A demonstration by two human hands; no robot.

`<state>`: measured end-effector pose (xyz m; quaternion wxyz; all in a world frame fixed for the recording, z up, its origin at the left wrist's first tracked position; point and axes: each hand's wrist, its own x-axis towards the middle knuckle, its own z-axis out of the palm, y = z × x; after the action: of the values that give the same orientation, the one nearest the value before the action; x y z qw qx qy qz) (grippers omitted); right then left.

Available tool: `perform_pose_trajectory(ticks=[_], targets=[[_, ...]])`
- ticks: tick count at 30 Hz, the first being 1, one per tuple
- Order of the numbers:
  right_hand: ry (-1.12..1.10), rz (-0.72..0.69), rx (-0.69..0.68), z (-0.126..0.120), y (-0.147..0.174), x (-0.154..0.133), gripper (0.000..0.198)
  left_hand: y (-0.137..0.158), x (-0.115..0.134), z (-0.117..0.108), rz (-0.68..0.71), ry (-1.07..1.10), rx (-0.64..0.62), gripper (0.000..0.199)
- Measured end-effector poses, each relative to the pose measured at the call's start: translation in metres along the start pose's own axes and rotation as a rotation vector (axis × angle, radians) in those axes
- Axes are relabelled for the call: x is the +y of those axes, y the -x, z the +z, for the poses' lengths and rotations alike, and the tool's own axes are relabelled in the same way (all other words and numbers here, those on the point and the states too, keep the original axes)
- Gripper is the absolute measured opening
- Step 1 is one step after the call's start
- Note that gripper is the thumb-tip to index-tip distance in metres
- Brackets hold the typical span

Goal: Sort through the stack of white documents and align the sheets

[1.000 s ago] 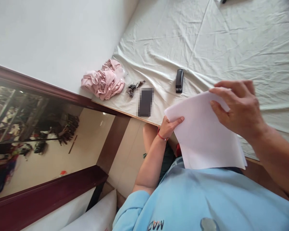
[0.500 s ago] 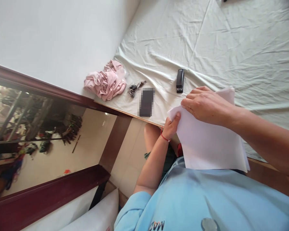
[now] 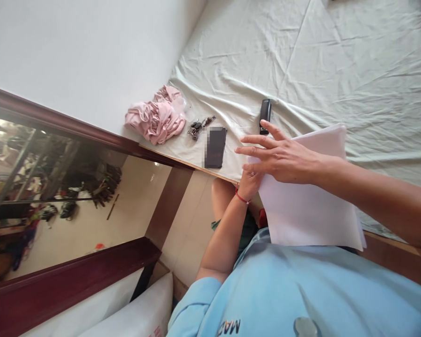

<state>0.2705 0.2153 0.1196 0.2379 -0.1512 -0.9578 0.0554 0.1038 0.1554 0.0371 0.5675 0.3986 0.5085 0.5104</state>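
Observation:
A stack of white paper sheets (image 3: 308, 210) lies across the front edge of the cloth-covered surface, its near end against my blue shirt. At the stack's left corner my left hand (image 3: 250, 180) grips the paper, its fingers partly covered by the other hand. My right hand (image 3: 280, 157) is over that same corner, palm down, with fingers spread apart and pointing left. Just beyond its fingertips lies a black stapler (image 3: 265, 116), its near end close to the index finger.
A dark phone (image 3: 216, 149), a bunch of keys (image 3: 196, 128) and a crumpled pink cloth (image 3: 156, 117) lie to the left on the pale wrinkled cloth (image 3: 337, 70). A white wall (image 3: 84, 56) rises at the left, above a dark red frame (image 3: 73, 267) with a mirror (image 3: 126, 210).
My right hand has shifted left along the paper and spread its fingers, now covering part of my left hand. My left hand keeps its grip on the corner.

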Motion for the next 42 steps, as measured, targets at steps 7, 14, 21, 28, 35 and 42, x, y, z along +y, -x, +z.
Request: perform_pose_trajectory(ticks=[7,14,21,28,35,42], targets=[[0.027,0.048,0.003,0.007,0.005,0.006,0.047,-0.001,-0.015,-0.005,-0.106,0.012,-0.047,0.038],[0.056,0.284,-0.015,-0.002,-0.001,0.014,0.035,0.003,-0.008,0.000,-0.195,0.019,-0.013,0.041],[0.036,0.253,-0.194,-0.002,-0.004,0.017,0.024,0.005,-0.005,0.003,-0.157,0.034,-0.016,0.059],[0.039,0.240,-0.114,0.004,0.000,0.024,0.036,0.004,-0.010,0.003,-0.162,0.099,0.045,0.061],[0.070,0.240,-0.150,0.010,-0.003,0.022,0.035,0.003,-0.009,0.006,-0.120,0.148,0.071,0.060],[0.021,0.200,-0.183,0.015,-0.005,0.015,0.033,0.000,-0.014,0.004,-0.048,0.110,0.094,0.067]])
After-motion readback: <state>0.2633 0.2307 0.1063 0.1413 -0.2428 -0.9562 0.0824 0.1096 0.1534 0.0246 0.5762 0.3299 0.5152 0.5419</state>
